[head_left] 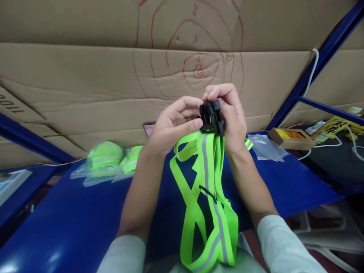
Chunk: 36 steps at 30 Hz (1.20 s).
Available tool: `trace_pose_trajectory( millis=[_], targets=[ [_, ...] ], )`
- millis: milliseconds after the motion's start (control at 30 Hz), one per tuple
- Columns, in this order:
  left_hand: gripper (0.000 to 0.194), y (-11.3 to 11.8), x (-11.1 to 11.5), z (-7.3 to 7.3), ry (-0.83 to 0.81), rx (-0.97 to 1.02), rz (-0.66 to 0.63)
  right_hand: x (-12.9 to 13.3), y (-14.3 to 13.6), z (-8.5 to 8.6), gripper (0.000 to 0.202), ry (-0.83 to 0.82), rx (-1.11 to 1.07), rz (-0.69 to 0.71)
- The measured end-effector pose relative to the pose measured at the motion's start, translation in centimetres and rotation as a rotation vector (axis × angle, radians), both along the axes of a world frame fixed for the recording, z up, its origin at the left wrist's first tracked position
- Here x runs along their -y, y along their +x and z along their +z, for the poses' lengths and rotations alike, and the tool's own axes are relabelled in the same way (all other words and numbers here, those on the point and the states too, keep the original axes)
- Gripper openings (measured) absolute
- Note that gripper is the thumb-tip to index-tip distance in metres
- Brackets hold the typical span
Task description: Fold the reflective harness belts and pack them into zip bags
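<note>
Holds black buckles [211,118] pinched from both sides by left hand [176,123] and right hand [233,119], probably for steadiness, letting green reflective straps [204,163] hang loosely below

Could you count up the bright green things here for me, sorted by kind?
Reflective strap harness, hanging below the hands: 1
Plastic-bagged green bundles, at left: 2
Striped strap piece, beside the right wrist: 1, mostly hidden
Total: 4 visible, though I cannot tell whether the strap piece is separate.
</note>
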<state>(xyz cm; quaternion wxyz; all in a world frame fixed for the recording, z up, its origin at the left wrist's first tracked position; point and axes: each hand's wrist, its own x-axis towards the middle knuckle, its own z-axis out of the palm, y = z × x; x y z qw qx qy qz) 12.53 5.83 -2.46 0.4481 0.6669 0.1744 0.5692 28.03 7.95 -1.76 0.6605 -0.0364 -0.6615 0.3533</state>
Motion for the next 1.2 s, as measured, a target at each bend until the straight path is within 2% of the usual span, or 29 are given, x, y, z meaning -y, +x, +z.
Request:
trace_pose_trajectory(
  millis=[100,167,300,367,433,567,700,800,900,1000,1100,1200],
  targets=[
    [0.045,-0.1,-0.5,-0.2,-0.024,0.012,-0.003,-0.3,-0.8,-0.4,0.006,-0.011,-0.035,-0.099],
    [0.046,-0.1,-1.2,-0.5,0.009,0.031,0.038,-0.7,-1.5,-0.9,0.016,-0.037,-0.09,-0.255],
    [0.022,1.3,-2.6,-1.7,0.216,0.038,0.336,-2.4,-2.5,-2.1,0.041,-0.068,-0.094,-0.509],
    [0.019,2.6,-2.6,-2.4,0.282,0.02,0.473,-3.4,-2.6,-2.6,0.049,-0.08,-0.09,-0.582],
    [0.021,3.7,-2.2,-3.0,0.296,0.01,0.549,-3.8,-2.4,-2.8,0.053,-0.103,-0.106,-0.622],
    [0.029,4.4,-1.2,-3.8,0.365,-0.049,0.545,-3.2,-1.2,-2.4,0.053,-0.026,-0.059,-0.565],
    [0.059,3.5,-1.8,-4.0,0.495,-0.085,0.47,-2.6,0.5,-1.4,0.031,0.142,0.043,-0.384],
    [0.07,2.8,-2.6,-3.8,0.543,-0.056,0.491,-2.9,1.6,-0.7,0.038,0.137,0.229,-0.297],
    [0.07,2.0,-3.2,-3.4,0.547,-0.089,0.508,-3.0,2.3,-0.4,0.044,0.1,0.348,-0.293],
    [0.066,0.7,-3.9,-3.1,0.5,-0.099,0.55,-3.0,2.7,-0.3,0.033,0.151,0.249,-0.307],
    [0.062,-1.2,-4.9,-2.7,0.446,0.06,0.602,-3.3,3.1,-0.2,0.03,0.121,0.094,-0.325],
    [0.061,-2.9,-5.5,-2.1,0.417,0.23,0.585,-3.8,3.7,-0.1,0.028,0.046,0.069,-0.337]
  ],
)
